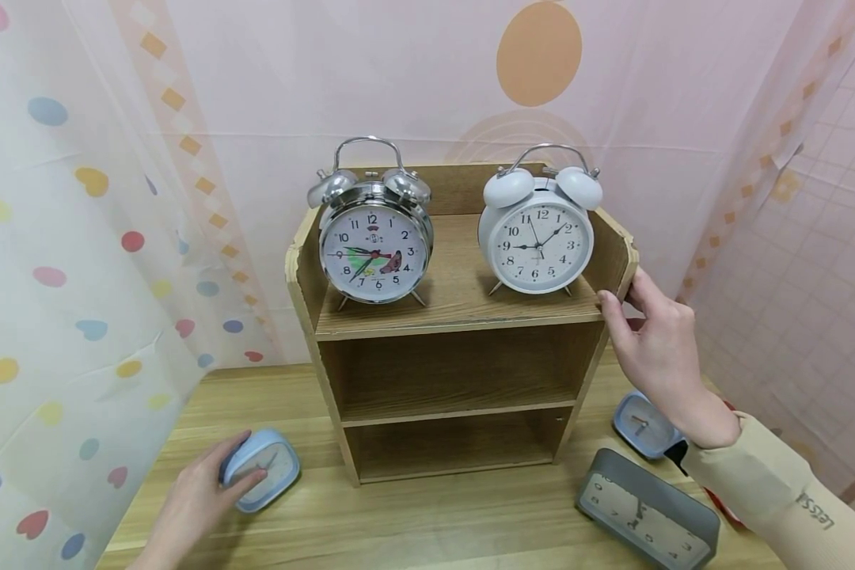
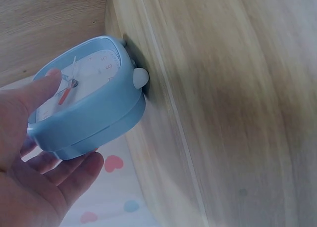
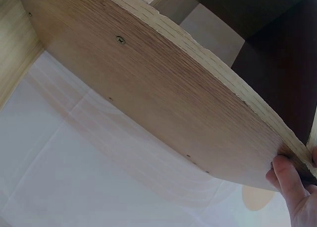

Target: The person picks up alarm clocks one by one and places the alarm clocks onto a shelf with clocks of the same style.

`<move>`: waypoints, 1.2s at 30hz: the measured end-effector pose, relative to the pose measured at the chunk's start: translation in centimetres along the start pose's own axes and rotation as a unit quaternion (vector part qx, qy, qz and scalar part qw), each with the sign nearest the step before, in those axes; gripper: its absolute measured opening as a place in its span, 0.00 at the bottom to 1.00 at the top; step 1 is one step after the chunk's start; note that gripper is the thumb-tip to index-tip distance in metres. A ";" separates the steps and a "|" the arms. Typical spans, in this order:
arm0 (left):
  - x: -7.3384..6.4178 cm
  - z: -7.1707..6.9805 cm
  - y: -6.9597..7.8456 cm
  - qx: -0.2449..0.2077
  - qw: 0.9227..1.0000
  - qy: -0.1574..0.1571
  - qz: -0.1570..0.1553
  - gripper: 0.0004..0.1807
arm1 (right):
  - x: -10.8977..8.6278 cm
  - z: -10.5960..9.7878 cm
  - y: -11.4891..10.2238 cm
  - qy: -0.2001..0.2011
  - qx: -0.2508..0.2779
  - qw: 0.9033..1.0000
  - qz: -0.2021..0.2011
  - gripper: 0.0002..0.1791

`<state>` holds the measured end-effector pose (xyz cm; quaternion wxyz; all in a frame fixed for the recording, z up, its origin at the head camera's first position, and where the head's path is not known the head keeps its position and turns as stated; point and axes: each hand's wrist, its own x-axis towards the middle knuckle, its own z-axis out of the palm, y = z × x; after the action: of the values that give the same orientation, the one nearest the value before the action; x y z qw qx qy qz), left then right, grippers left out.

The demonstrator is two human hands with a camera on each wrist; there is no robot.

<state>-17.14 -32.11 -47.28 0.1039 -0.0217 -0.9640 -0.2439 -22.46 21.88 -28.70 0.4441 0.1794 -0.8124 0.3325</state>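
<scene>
My left hand (image 1: 203, 491) holds a small light-blue alarm clock (image 1: 279, 484) at the left of the table. In the left wrist view the thumb lies across the face of this clock (image 2: 94, 113) and the fingers are behind it; its small white foot is near the wood. My right hand (image 1: 651, 340) grips the right side panel of a wooden shelf (image 1: 463, 326) near its top, thumb at the front edge. The right wrist view shows fingers (image 3: 290, 182) against the panel's outer face. On the top board stand a silver twin-bell alarm clock (image 1: 375, 253) and a white one (image 1: 541, 247).
A dark grey rectangular clock (image 1: 648, 507) lies on the table (image 1: 427, 522) at the front right. Behind it, partly under my right forearm, is another blue clock (image 1: 644, 427), with something red beside it. Patterned curtains (image 1: 413, 71) hang behind and at both sides.
</scene>
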 end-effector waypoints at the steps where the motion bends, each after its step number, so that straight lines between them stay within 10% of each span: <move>1: 0.0 0.0 0.0 -0.001 1.000 -0.001 -0.001 0.40 | 0.0 0.0 0.0 0.000 -0.001 1.000 0.000 0.09; 18: -0.3 -1.2 0.7 -0.039 0.998 0.034 -0.032 0.36 | -0.1 0.0 -0.1 0.002 -0.002 1.000 0.000 0.10; 28: -0.4 -3.4 2.4 -0.058 0.991 0.107 0.061 0.30 | 0.0 0.0 -0.1 0.003 -0.001 1.000 -0.003 0.09; 36: -0.8 -4.8 3.8 -0.059 0.987 0.107 0.108 0.32 | 0.0 0.0 0.0 0.002 0.002 1.000 -0.002 0.11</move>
<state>-15.12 -31.03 -41.53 0.2307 -0.1055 -0.9233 -0.2884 -22.42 21.84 -28.72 0.4466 0.1813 -0.8104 0.3331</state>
